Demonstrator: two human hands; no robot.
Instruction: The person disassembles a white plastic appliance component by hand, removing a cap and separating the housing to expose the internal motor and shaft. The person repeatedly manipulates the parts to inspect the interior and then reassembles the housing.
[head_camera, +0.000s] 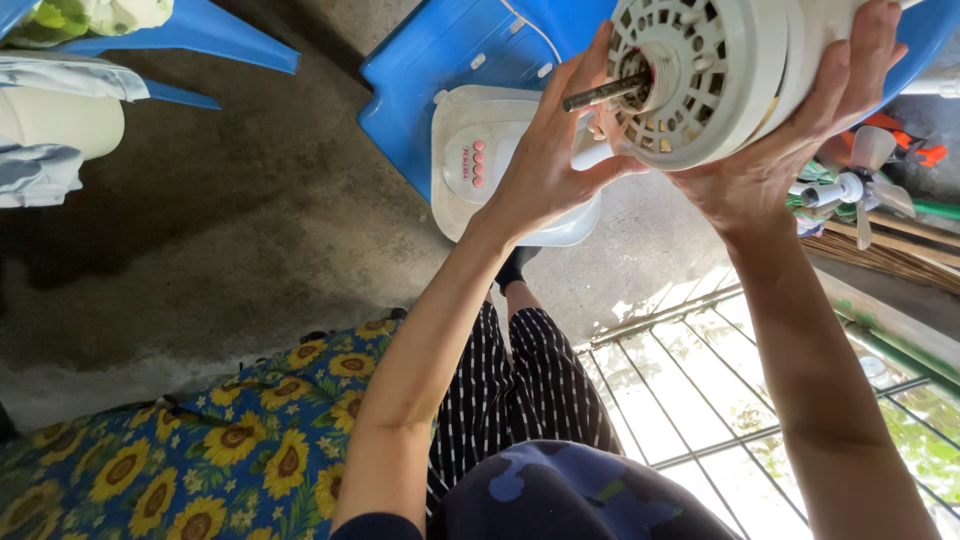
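Far on the left there is a blue plastic chair (200, 40) with some cloth beside it. Near on the left lies a sunflower cloth (240, 440) by the person's striped trousers (520, 390). In the middle, on another blue seat (440, 60), sits the white fan base (480, 160) with its pink buttons (478, 163). The left hand (550, 165) is spread open, with its fingers reaching up against the front of the fan motor (715, 70). The motor is held up high, far and to the right, above the base. Its metal shaft (605, 92) sticks out bare, with no blade and no cage on it, so the fan looks already taken apart. The right hand (790, 140) is wrapped around the side of the motor, holding it tight. Further right a small white blade part (860, 185) lies on the ground, and near on the right is a wire grille (700, 390). Those parts are not back on yet
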